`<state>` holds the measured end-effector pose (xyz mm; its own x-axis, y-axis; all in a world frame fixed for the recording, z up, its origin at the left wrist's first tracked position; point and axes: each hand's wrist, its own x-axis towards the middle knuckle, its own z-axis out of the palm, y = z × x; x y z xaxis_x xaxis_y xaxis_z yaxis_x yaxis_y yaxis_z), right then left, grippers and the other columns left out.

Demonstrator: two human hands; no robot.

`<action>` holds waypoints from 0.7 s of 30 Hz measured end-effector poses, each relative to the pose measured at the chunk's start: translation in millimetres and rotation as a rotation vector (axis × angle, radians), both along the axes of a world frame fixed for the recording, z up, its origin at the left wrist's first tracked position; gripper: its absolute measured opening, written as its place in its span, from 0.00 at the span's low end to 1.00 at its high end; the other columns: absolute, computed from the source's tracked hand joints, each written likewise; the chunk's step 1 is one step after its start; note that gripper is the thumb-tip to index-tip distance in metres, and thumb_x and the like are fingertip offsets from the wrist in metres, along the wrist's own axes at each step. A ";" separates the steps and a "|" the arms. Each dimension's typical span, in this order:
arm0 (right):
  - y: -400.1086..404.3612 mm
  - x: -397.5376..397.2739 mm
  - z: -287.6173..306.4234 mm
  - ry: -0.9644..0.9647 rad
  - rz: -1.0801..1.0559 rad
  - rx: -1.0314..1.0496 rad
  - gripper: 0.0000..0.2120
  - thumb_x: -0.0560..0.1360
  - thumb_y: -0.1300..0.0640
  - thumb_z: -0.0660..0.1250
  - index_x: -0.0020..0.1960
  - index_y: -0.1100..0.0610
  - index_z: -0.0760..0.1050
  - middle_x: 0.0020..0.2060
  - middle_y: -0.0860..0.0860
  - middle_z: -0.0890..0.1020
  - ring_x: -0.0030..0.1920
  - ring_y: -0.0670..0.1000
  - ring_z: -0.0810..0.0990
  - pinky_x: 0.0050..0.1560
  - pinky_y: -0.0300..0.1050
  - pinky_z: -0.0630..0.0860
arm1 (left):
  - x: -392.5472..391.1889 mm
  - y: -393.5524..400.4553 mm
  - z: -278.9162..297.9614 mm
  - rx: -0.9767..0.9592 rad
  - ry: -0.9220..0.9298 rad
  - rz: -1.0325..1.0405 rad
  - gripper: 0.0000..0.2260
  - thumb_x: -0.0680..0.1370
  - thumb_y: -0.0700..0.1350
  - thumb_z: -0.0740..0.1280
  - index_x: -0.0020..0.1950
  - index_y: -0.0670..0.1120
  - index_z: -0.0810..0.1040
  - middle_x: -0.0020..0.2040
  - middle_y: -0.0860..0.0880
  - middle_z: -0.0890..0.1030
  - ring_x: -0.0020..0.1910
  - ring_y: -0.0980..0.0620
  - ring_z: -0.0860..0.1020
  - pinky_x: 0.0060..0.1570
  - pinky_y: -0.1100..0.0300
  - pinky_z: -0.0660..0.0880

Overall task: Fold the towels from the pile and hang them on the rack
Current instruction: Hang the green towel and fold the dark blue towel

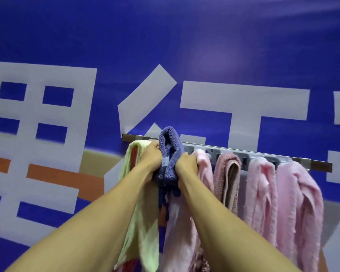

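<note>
A: What is nearest to the camera?

B: Two bare forearms reach forward and up from the bottom edge. The left hand (pixel 152 157) and the right hand (pixel 185 164) are close together, only the blue towel (pixel 168 154) is between them. Both hands have curled fingers and grip this towel from its two sides.

A: How is the blue towel lying?

B: It is fluffy and folded. Its fold stands up above the metal rack (pixel 263 156), and its fringe hangs down below the hands. A small white label shows between the hands.

A: And beside it?

B: Just left of the left hand a light green towel (pixel 139 222) hangs long, touching the left forearm. Just right of the right hand hangs a pale pink towel (pixel 203 167). Farther right come a dusty rose towel (pixel 227 177), then two more pink towels (pixel 283 203), all draped over the rack.

A: What is behind?

B: The rack is fixed on a blue wall banner (pixel 165 36) with big white characters (pixel 37 124) and some orange bands at the left.
</note>
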<state>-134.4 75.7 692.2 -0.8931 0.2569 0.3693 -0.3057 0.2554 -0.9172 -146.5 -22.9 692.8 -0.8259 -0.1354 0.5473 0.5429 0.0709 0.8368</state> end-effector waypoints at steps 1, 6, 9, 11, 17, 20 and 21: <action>0.0 -2.4 -3.2 -0.025 -0.022 0.006 0.22 0.86 0.58 0.47 0.76 0.67 0.60 0.76 0.61 0.63 0.65 0.52 0.66 0.72 0.47 0.57 | -6.2 0.5 -3.8 -0.006 0.018 -0.037 0.02 0.76 0.41 0.67 0.48 0.44 0.77 0.42 0.47 0.80 0.42 0.49 0.76 0.45 0.56 0.74; 5.1 -8.3 -13.0 -0.074 -0.087 0.149 0.20 0.84 0.58 0.52 0.73 0.64 0.66 0.72 0.62 0.69 0.73 0.59 0.66 0.72 0.47 0.61 | -15.9 -6.2 -14.7 -0.445 0.116 0.241 0.04 0.78 0.44 0.64 0.52 0.47 0.73 0.49 0.47 0.79 0.48 0.48 0.76 0.46 0.57 0.70; 8.2 -6.2 -12.8 -0.093 -0.089 0.185 0.20 0.85 0.55 0.51 0.73 0.63 0.66 0.71 0.62 0.70 0.72 0.60 0.68 0.70 0.46 0.64 | -22.4 -7.8 -23.7 -0.507 0.137 0.320 0.12 0.74 0.51 0.60 0.53 0.46 0.72 0.51 0.47 0.79 0.49 0.46 0.77 0.48 0.51 0.74; 5.7 -5.1 -13.5 -0.092 -0.096 0.152 0.23 0.85 0.51 0.50 0.74 0.63 0.66 0.70 0.63 0.72 0.70 0.61 0.71 0.68 0.47 0.67 | -20.2 -6.1 -24.9 -0.453 0.177 0.321 0.08 0.76 0.49 0.62 0.52 0.46 0.72 0.49 0.48 0.79 0.47 0.46 0.77 0.47 0.52 0.74; 2.5 -10.1 -18.4 -0.099 -0.099 -0.001 0.38 0.81 0.36 0.44 0.75 0.64 0.65 0.70 0.63 0.72 0.71 0.62 0.70 0.73 0.53 0.63 | -15.9 2.4 -29.0 -0.163 0.309 0.429 0.06 0.79 0.36 0.63 0.44 0.45 0.72 0.36 0.44 0.78 0.32 0.53 0.70 0.29 0.63 0.65; 1.3 -16.2 -26.1 -0.068 -0.059 -0.171 0.49 0.66 0.26 0.44 0.70 0.60 0.73 0.64 0.61 0.79 0.65 0.62 0.76 0.70 0.59 0.69 | 3.6 4.3 -20.9 -0.039 0.338 0.417 0.18 0.84 0.43 0.59 0.33 0.46 0.68 0.30 0.49 0.73 0.30 0.53 0.67 0.32 0.55 0.62; 1.9 -14.7 -28.4 -0.075 -0.021 -0.204 0.46 0.69 0.27 0.46 0.68 0.60 0.74 0.62 0.60 0.80 0.64 0.61 0.77 0.69 0.58 0.71 | 9.3 3.9 -19.0 -0.019 0.346 0.380 0.21 0.85 0.48 0.58 0.31 0.47 0.66 0.29 0.51 0.71 0.29 0.54 0.66 0.31 0.57 0.62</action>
<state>-149.1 77.7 663.8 -0.9097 0.3388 0.2402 -0.2311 0.0676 -0.9706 -137.2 -19.0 673.9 -0.4907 -0.3782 0.7849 0.7207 0.3301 0.6096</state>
